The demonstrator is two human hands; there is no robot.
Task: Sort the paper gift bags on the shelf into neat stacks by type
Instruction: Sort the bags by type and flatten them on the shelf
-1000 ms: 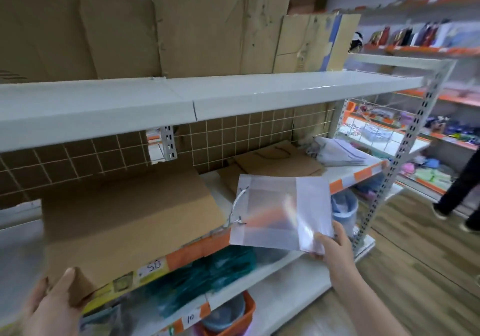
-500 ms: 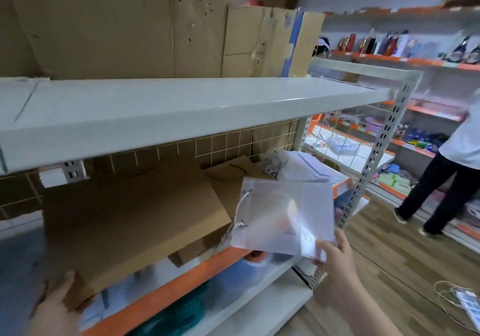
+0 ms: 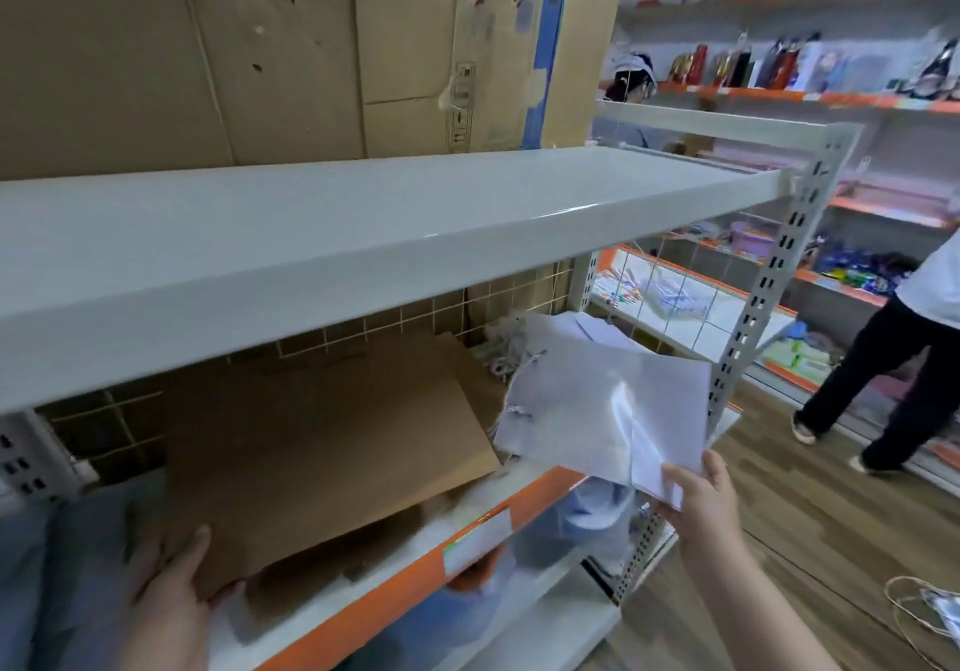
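Writing is scarce here: the white price tag on the orange front strip of the middle shelf is blurred, and I cannot read it; the flattened brown cardboard boxes standing on the white metal upper shelf carry small handling symbols, also too small to make out.

I see my left hand at the near left, thumb on top, gripping the near corner of a large flat brown paper gift bag. That bag lies tilted over the middle shelf, its far edge toward the wire grid back panel.

My right hand is at the near right, fingers closed on the near right corner of a glossy white paper gift bag (its string handles hang off the left edge). This white bag is held in the air just in front of the shelf's right end, right of the brown one.

Behind it, at the far right of the shelf, lies a pile of white paper bags.
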